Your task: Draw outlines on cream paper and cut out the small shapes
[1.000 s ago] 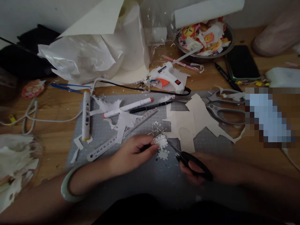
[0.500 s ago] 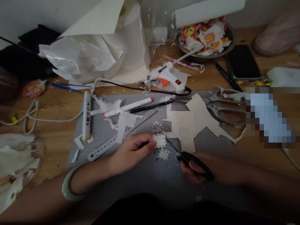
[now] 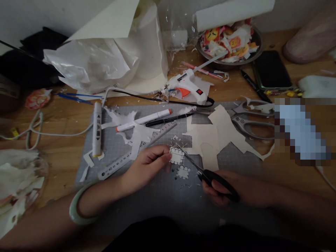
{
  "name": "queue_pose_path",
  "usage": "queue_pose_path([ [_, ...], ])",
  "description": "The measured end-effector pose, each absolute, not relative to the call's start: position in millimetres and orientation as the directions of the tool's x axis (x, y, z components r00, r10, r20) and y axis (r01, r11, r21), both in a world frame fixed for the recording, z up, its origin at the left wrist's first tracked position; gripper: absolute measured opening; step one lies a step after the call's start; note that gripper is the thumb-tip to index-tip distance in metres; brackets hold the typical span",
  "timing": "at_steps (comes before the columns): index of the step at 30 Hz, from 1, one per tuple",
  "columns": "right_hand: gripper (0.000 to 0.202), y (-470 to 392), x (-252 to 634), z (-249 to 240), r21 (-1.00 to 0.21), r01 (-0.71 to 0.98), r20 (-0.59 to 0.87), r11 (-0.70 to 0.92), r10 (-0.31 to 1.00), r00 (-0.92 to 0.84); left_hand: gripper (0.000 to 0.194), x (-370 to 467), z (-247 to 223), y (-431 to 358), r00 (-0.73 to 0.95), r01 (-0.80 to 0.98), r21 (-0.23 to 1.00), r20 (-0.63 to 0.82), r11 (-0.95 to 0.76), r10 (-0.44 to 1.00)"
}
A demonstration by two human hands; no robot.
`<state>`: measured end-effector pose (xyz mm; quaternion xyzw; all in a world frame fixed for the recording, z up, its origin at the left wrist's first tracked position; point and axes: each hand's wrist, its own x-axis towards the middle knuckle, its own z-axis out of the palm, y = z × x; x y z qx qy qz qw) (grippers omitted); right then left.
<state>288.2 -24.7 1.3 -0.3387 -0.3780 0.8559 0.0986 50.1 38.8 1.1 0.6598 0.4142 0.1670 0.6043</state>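
Between the thumb and fingers of my left hand [image 3: 151, 163] is a small white paper cutout [image 3: 176, 156] with a black scalloped outline. My right hand [image 3: 223, 187] grips black-handled scissors [image 3: 219, 183], whose thin blades point up and left to the cutout's right edge. Whether the blades touch the paper, I cannot tell. Just below lies a second scalloped paper piece [image 3: 183, 172] on the grey cutting mat [image 3: 157, 199]. Tiny paper clippings lie around both pieces.
Beige paper scraps [image 3: 210, 136], a steel ruler [image 3: 123, 159], markers [image 3: 143, 120] and large grey scissors [image 3: 243, 120] lie ahead of my hands. A white glue gun [image 3: 190, 85] sits behind them. Farther right are a metal bowl [image 3: 233, 62] of paper scraps and a phone [image 3: 273, 70].
My left hand has shifted slightly left with the paper cutout, leaving a wider gap from the scissors. My right hand has barely moved.
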Motion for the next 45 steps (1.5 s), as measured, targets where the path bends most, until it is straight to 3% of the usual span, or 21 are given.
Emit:
queue_pose_path([
  [7,0.050,-25,288,4,-0.692,0.105,-0.536,-0.714,0.411,-0.738,0.034,51,3,39,0.568,0.382,0.918,-0.328,0.111,0.755],
  [20,0.055,-26,288,-6,-0.683,-0.074,-0.397,-0.727,0.455,-0.797,0.033,49,0,40,0.648,0.323,0.943,-0.277,0.073,0.709],
  [26,0.059,-23,286,2,-0.693,-0.020,-0.448,-0.721,0.452,-0.771,0.032,49,1,40,0.673,0.326,0.944,-0.270,0.051,0.688],
  [36,0.049,-21,286,-1,-0.688,0.054,-0.502,-0.724,0.420,-0.756,0.032,50,2,40,0.698,0.355,0.934,-0.296,0.044,0.652],
  [45,0.057,-21,286,0,-0.687,0.077,-0.512,-0.723,0.406,-0.757,0.032,47,-1,40,0.702,0.338,0.939,-0.295,0.062,0.648],
])
